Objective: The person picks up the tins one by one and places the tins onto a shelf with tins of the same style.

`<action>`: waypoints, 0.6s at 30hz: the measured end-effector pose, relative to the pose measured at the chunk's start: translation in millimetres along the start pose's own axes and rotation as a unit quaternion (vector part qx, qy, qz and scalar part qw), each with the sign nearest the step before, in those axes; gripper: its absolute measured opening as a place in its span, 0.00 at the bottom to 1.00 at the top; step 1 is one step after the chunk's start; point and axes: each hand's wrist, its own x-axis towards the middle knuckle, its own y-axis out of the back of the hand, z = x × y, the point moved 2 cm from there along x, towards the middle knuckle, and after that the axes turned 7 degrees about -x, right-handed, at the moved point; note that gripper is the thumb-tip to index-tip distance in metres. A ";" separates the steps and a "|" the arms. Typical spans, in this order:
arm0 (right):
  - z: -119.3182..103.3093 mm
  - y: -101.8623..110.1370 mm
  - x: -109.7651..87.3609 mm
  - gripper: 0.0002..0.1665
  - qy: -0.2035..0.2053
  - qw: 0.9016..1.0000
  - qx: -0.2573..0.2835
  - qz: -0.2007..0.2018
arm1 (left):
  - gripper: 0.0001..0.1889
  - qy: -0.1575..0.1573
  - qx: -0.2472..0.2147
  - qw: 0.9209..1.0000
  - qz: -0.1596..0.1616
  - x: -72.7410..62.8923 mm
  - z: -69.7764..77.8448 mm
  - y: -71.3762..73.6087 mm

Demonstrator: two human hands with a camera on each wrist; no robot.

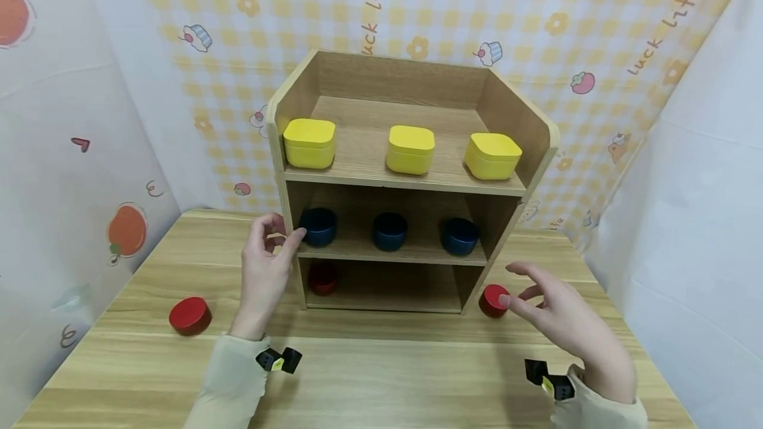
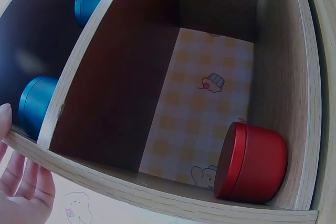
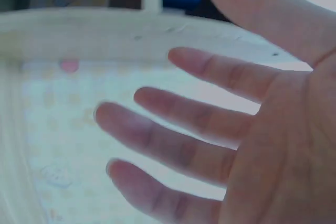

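Note:
A small wooden shelf unit (image 1: 393, 184) stands upright on the table. My left hand (image 1: 262, 283) grips its left side panel, thumb at the front edge beside the leftmost blue round tin (image 1: 318, 227) and fingers outside. In the left wrist view that panel's edge (image 2: 105, 174) runs between thumb and fingers. A red round tin (image 2: 257, 163) sits on the bottom shelf, at the left in the head view. My right hand (image 1: 557, 313) is off the unit's right side, fingers spread and nothing held; its thumb tip overlaps another red tin (image 1: 492, 300) on the table.
Three yellow lidded boxes (image 1: 410, 149) line the top shelf. Two more blue tins, one in the middle (image 1: 390, 232) and one at the right (image 1: 459, 237), share the middle shelf. A red tin (image 1: 190, 316) lies left on the table (image 1: 381, 376). Patterned cloth (image 1: 417, 5) hangs behind.

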 end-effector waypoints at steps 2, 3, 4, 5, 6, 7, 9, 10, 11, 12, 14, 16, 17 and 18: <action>6.7 -2.6 2.0 0.33 -0.015 1.000 -0.002 -0.005 | 0.14 -0.001 0.000 1.000 0.000 -0.1 0.4 -0.6; 10.6 -4.6 3.4 0.33 -0.022 1.000 -0.001 -0.009 | 0.14 -0.001 0.000 1.000 0.000 -0.1 0.4 -1.0; 14.2 -6.9 5.6 0.34 -0.025 1.000 0.003 -0.014 | 0.14 -0.003 0.000 1.000 0.001 0.1 0.7 -0.8; 18.3 -9.6 8.1 0.34 -0.030 0.999 0.006 -0.020 | 0.14 -0.003 0.000 1.000 0.001 0.2 0.8 -0.7; 22.7 -12.9 10.6 0.34 -0.036 0.999 0.010 -0.026 | 0.14 -0.004 0.000 1.000 0.001 0.1 0.9 -0.6; 27.2 -16.4 13.1 0.34 -0.042 0.999 0.014 -0.032 | 0.14 -0.005 0.001 1.000 0.001 0.1 1.0 -0.5; 36.4 -24.1 17.7 0.35 -0.051 0.998 0.021 -0.043 | 0.14 -0.006 0.003 1.000 -0.001 0.0 0.8 -0.5; 40.6 -27.9 19.7 0.35 -0.055 0.997 0.023 -0.046 | 0.14 -0.006 0.003 1.000 -0.001 -0.2 0.9 -0.4; 44.4 -31.3 21.5 0.35 -0.060 0.997 0.023 -0.049 | 0.14 -0.006 0.004 1.000 -0.002 -0.2 0.9 -0.4; 47.9 -34.5 23.3 0.35 -0.064 0.996 0.024 -0.051 | 0.14 -0.006 0.004 1.000 -0.002 -0.4 0.9 -0.4; 54.2 -39.9 26.2 0.35 -0.066 0.996 0.022 -0.056 | 0.14 -0.005 0.003 1.000 -0.003 -0.4 1.1 -0.3; 60.2 -44.6 28.8 0.35 -0.071 0.995 0.018 -0.062 | 0.14 -0.004 0.002 1.000 -0.004 -0.4 1.4 -0.3; 63.0 -46.8 29.9 0.35 -0.074 0.995 0.018 -0.064 | 0.14 -0.005 0.001 1.000 -0.004 -0.4 1.6 -0.3; 65.7 -48.9 30.9 0.35 -0.075 0.995 0.017 -0.066 | 0.14 -0.005 0.000 1.000 -0.005 -0.4 1.8 -0.2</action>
